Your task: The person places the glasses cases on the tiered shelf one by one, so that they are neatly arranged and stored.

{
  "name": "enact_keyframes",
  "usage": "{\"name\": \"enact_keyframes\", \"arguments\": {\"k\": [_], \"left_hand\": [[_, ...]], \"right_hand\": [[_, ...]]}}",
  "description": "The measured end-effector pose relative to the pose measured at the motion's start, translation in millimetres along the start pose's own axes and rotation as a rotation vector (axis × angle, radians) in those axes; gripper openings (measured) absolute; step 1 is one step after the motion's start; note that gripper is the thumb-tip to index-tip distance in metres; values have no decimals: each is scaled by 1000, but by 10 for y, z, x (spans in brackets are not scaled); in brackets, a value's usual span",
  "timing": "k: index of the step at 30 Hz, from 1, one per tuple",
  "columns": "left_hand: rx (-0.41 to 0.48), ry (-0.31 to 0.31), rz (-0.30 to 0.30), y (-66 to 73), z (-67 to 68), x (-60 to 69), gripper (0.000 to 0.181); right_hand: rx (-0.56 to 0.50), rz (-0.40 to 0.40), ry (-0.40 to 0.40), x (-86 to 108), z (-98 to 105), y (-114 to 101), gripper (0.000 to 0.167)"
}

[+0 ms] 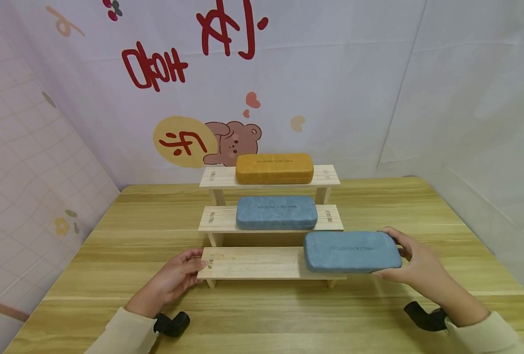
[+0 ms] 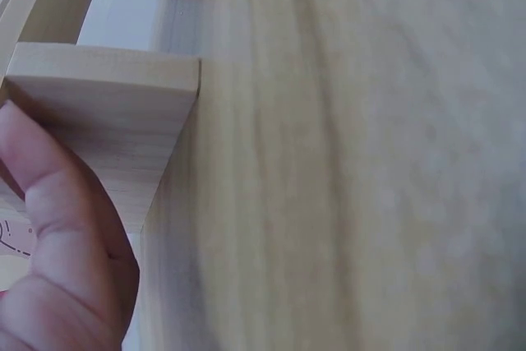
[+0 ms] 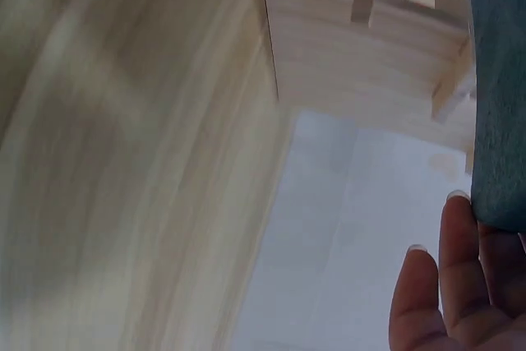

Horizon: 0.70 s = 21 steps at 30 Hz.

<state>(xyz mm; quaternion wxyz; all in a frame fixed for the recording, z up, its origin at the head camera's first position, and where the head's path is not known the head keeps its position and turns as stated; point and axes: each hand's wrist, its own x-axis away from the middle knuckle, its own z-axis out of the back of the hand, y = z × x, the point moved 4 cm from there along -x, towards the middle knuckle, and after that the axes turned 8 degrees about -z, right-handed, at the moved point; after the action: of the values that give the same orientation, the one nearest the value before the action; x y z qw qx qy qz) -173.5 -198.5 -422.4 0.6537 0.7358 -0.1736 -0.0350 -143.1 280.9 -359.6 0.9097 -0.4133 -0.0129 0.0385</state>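
A blue-grey glasses case (image 1: 352,251) with small dark lettering is gripped at its right end by my right hand (image 1: 414,263). It overlaps the right part of the lowest step of a three-step wooden display stand (image 1: 253,263); whether it touches the board I cannot tell. In the right wrist view, fingertips (image 3: 458,228) meet the case's end (image 3: 501,121). My left hand (image 1: 175,278) holds the left end of that lowest step, thumb over the edge. The left wrist view shows a finger (image 2: 62,203) against the stand's wood (image 2: 107,67).
Another blue-grey glasses case (image 1: 276,213) sits on the middle step and a mustard-yellow one (image 1: 274,169) on the top step. The stand is on a wood-grain table (image 1: 262,314). A white printed cloth (image 1: 333,88) hangs behind. Black curved pieces (image 1: 172,324) are at both wrists.
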Motion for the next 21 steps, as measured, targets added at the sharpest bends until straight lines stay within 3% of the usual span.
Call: {"name": "enact_keyframes", "arguments": {"k": [21], "left_hand": [[5,-4,-1,8,-6,4,54]], "right_hand": [[-95,28,-23,-94,-534,-420,89]]}}
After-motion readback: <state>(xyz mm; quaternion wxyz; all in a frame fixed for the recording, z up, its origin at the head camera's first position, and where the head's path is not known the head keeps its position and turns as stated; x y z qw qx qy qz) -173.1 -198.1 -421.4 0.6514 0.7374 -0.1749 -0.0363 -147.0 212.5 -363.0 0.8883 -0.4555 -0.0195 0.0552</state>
